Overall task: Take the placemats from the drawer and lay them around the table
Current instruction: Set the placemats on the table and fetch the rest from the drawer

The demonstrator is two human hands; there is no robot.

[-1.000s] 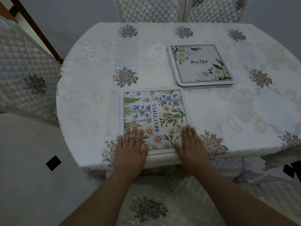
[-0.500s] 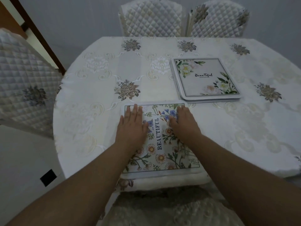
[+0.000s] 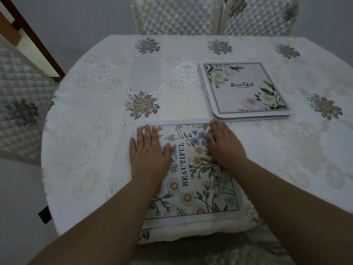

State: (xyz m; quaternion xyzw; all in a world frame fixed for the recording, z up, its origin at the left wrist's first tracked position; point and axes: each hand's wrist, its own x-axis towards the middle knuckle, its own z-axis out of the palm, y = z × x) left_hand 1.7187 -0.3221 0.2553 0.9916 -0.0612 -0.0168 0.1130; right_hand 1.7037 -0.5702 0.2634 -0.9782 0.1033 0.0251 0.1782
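A floral placemat (image 3: 193, 180) printed "BEAUTIFUL" lies flat at the near edge of the round table (image 3: 107, 115). My left hand (image 3: 148, 152) rests palm down on its far left part, fingers spread. On the far right part of the same mat lies my right hand (image 3: 222, 143), also flat, fingertips at the far edge. A stack of placemats (image 3: 246, 90), the top one white with pale flowers, sits further back to the right, just beyond my right hand.
The table wears a white embroidered cloth with flower motifs. Two quilted chairs (image 3: 175, 16) stand at the far side and another quilted chair (image 3: 21, 104) at the left. A chair seat is below the near edge.
Both hands slid from the mat's near edge up to its far part, staying flat. The view came closer to the table.
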